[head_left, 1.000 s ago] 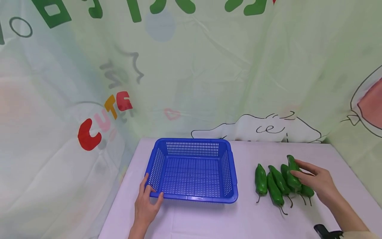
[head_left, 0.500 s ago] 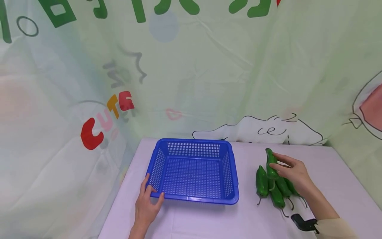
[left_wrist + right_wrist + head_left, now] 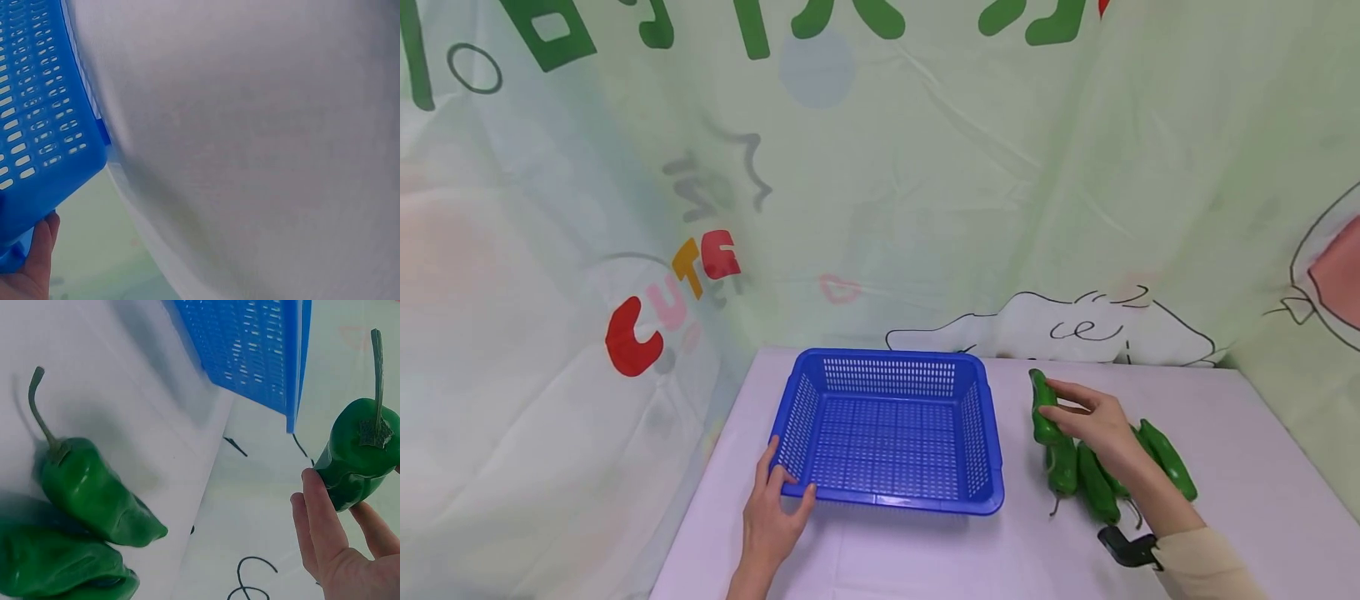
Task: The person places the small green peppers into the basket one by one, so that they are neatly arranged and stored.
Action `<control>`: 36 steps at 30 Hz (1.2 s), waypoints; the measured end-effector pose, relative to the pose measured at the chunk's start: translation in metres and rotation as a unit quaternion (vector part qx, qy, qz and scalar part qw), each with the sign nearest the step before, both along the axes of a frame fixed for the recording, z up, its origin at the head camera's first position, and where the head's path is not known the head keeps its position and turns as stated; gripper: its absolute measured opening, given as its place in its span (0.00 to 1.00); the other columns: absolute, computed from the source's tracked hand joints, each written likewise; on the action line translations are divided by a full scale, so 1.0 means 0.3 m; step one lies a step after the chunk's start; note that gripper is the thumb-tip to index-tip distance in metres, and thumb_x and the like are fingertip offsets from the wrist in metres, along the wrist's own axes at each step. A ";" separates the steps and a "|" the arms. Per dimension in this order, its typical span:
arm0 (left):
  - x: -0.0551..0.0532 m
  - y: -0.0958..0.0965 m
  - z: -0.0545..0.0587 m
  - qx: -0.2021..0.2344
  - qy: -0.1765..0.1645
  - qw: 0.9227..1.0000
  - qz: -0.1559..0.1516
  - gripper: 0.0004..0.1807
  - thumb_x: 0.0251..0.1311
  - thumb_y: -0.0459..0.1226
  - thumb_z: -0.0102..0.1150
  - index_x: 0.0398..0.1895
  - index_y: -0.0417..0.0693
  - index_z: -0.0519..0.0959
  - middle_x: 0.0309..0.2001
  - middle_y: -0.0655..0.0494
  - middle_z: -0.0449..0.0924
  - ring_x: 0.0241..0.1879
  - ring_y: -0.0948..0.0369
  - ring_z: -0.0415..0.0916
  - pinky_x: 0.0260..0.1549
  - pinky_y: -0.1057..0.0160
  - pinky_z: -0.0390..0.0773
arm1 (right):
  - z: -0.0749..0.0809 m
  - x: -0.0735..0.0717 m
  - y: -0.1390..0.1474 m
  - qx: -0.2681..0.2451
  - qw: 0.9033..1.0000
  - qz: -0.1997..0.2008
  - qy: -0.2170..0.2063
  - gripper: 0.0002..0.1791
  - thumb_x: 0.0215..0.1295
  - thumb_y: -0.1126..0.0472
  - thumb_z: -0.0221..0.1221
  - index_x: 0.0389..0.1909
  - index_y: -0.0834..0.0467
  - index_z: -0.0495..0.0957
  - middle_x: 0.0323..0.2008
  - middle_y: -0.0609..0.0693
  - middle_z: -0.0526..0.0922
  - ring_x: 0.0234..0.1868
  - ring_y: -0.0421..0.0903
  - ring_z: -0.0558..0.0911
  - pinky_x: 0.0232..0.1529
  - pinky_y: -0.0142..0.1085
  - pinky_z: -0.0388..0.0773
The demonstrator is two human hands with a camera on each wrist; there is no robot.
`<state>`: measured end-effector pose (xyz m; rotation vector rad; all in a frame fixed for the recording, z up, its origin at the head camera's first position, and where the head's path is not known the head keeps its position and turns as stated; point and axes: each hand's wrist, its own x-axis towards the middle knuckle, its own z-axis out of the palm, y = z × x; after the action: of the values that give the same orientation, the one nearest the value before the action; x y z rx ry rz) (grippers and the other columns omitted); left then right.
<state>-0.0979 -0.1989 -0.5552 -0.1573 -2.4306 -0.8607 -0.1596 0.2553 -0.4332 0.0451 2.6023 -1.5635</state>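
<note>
In the head view my right hand (image 3: pixel 1099 421) pinches a green pepper (image 3: pixel 1043 408) between thumb and fingers, raised over the left end of a group of several green peppers (image 3: pixel 1097 487). The right wrist view shows the held pepper (image 3: pixel 359 447) stem toward the camera, with two more peppers (image 3: pixel 94 490) lying on the table. My left hand (image 3: pixel 769 521) grips the near left corner of a blue plastic basket (image 3: pixel 910 502), whose inside holds nothing. In the left wrist view its fingers (image 3: pixel 40 250) show at the basket's edge.
A white cloth covers the table (image 3: pixel 880 558). Behind it and to the left hangs a printed curtain (image 3: pixel 925 208). One pepper (image 3: pixel 1168 458) lies to the right of my right forearm. A black strap piece (image 3: pixel 1127 547) sits at the right wrist, by the sleeve (image 3: pixel 1198 562).
My right hand has lifted the pepper off the right part of the group and carried it left toward the basket. The left hand stays on the basket corner.
</note>
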 end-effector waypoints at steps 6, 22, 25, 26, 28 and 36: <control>0.000 0.001 -0.002 0.004 -0.004 1.000 0.002 0.16 0.48 0.45 0.66 0.29 0.50 0.69 0.69 0.49 0.58 0.42 0.54 0.73 0.17 0.70 0.64 | 0.002 -0.017 -0.040 -0.008 1.000 -0.001 -0.003 0.38 0.61 0.46 0.59 0.68 0.59 0.60 0.66 0.65 0.61 0.61 0.63 0.68 0.51 0.50 0.73; 0.003 0.005 0.003 0.006 -0.005 1.000 0.002 0.16 0.48 0.45 0.67 0.29 0.50 0.69 0.69 0.49 0.58 0.44 0.53 0.74 0.19 0.70 0.65 | 0.010 -0.052 -0.161 -0.053 0.998 0.023 0.003 0.36 0.59 0.51 0.62 0.66 0.61 0.63 0.64 0.65 0.65 0.58 0.62 0.71 0.48 0.45 0.76; 0.003 0.005 0.000 0.008 -0.006 1.000 0.004 0.17 0.48 0.46 0.67 0.29 0.49 0.69 0.69 0.50 0.58 0.42 0.53 0.74 0.18 0.71 0.63 | 0.014 -0.060 -0.188 -0.051 0.998 0.028 0.004 0.36 0.59 0.51 0.62 0.65 0.61 0.63 0.64 0.64 0.65 0.58 0.61 0.72 0.48 0.44 0.76; 0.003 0.005 0.000 0.008 -0.006 1.000 0.004 0.17 0.48 0.45 0.67 0.29 0.49 0.69 0.69 0.50 0.58 0.42 0.53 0.74 0.18 0.71 0.63 | 0.014 -0.063 -0.196 -0.053 0.998 0.031 0.004 0.36 0.59 0.52 0.62 0.65 0.61 0.64 0.63 0.64 0.66 0.58 0.61 0.73 0.48 0.44 0.76; 0.002 0.005 0.000 0.009 -0.006 1.000 0.004 0.17 0.48 0.46 0.67 0.29 0.48 0.69 0.69 0.50 0.58 0.43 0.53 0.73 0.18 0.71 0.63 | 0.013 -0.069 -0.212 -0.061 0.997 0.037 0.005 0.35 0.59 0.53 0.63 0.65 0.61 0.64 0.63 0.64 0.66 0.57 0.61 0.73 0.47 0.44 0.76; 0.007 0.007 0.002 0.014 -0.009 1.000 0.000 0.17 0.48 0.45 0.67 0.29 0.48 0.69 0.69 0.49 0.57 0.39 0.55 0.73 0.17 0.72 0.62 | 0.002 -0.101 -0.287 -0.062 0.997 0.045 -0.001 0.35 0.58 0.55 0.64 0.65 0.61 0.65 0.62 0.63 0.67 0.56 0.59 0.74 0.45 0.42 0.77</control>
<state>-0.0958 -0.1969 -0.5546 -0.1406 -2.4339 -0.8988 -0.1899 0.1691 -0.4326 -0.0798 2.4631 -1.6862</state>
